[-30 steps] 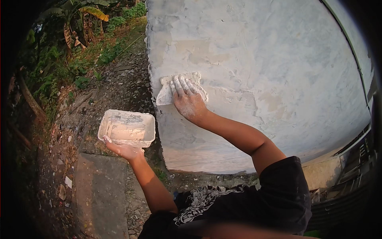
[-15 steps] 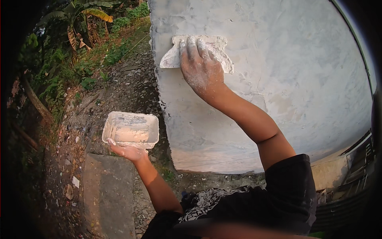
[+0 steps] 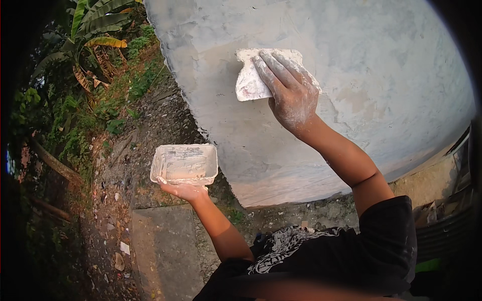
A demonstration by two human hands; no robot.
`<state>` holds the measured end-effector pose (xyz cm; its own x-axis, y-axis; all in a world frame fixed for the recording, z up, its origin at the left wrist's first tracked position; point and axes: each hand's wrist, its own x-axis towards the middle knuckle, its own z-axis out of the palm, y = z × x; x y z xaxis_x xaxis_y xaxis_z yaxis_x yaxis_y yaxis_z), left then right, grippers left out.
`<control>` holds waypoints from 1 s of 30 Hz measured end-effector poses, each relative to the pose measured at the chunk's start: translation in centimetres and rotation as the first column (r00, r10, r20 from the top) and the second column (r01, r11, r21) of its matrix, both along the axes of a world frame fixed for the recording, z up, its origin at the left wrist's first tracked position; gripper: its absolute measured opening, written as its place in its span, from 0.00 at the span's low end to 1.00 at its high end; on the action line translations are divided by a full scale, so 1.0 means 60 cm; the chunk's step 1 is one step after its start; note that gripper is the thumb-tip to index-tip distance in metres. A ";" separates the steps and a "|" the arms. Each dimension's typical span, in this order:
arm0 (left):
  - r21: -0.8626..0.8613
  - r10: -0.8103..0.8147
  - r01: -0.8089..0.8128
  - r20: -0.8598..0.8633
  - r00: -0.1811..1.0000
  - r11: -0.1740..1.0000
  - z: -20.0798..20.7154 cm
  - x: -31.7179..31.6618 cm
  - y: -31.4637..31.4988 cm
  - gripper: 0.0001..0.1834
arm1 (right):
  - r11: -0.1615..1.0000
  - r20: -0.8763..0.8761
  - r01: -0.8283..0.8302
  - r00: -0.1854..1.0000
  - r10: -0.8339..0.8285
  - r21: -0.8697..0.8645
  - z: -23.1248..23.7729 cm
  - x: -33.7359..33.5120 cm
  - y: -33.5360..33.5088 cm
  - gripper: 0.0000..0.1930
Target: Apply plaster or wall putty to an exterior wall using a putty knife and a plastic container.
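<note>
A putty-coated scraper (image 3: 252, 80), wide and flat with notched sides, lies against the grey plastered wall (image 3: 381, 60). My right hand (image 3: 296, 98) grips it, fingers laid along its face and dusted with white. The thumb is mostly hidden behind the tool. Lower and to the left, my left hand (image 3: 183, 191) holds up a rectangular plastic tub (image 3: 213, 168) from below, thumb at its near left corner. Pale putty (image 3: 186, 169) smears the tub's bottom and inner walls.
The wall's rough left edge (image 3: 188, 108) runs down beside the tub. Beneath lie stony ground (image 3: 113, 200) and a concrete slab (image 3: 165, 246). Banana plants (image 3: 95, 40) and undergrowth grow at the far left. A low wall (image 3: 427, 175) and dark corrugated sheets (image 3: 447, 241) stand at the right.
My right hand and the scraper have shifted right along the wall, away from its left edge, and the scraper has tilted. The view has turned a little; the tub stays held in my left hand.
</note>
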<state>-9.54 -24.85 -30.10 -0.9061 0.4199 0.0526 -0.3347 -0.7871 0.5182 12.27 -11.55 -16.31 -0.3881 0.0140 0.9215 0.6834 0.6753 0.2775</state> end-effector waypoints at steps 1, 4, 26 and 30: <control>0.005 -0.016 0.016 0.002 1.000 1.000 0.006 0.005 0.000 0.40 | 1.000 0.002 0.016 1.000 -0.016 0.005 -0.007 0.001 0.011 0.25; -0.014 -0.083 0.083 -0.004 0.997 0.996 0.009 0.008 0.001 0.40 | 0.995 0.102 0.101 0.990 -0.099 -0.015 -0.093 -0.026 0.035 0.28; -0.047 0.058 -0.058 0.000 0.998 0.997 -0.038 -0.009 0.011 0.40 | 0.982 -0.134 0.149 0.977 -0.165 -0.117 -0.010 -0.080 0.051 0.25; -0.058 0.115 -0.113 0.017 0.993 0.992 -0.052 -0.018 0.018 0.38 | 0.999 0.269 0.041 0.963 -0.033 -0.024 -0.183 -0.136 0.058 0.22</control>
<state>-10.65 -23.77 -33.22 -0.9488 0.3155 0.0122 -0.2555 -0.7901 0.5572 4.12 -8.08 -27.30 -0.6200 0.0583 0.7824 0.6110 0.6615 0.4349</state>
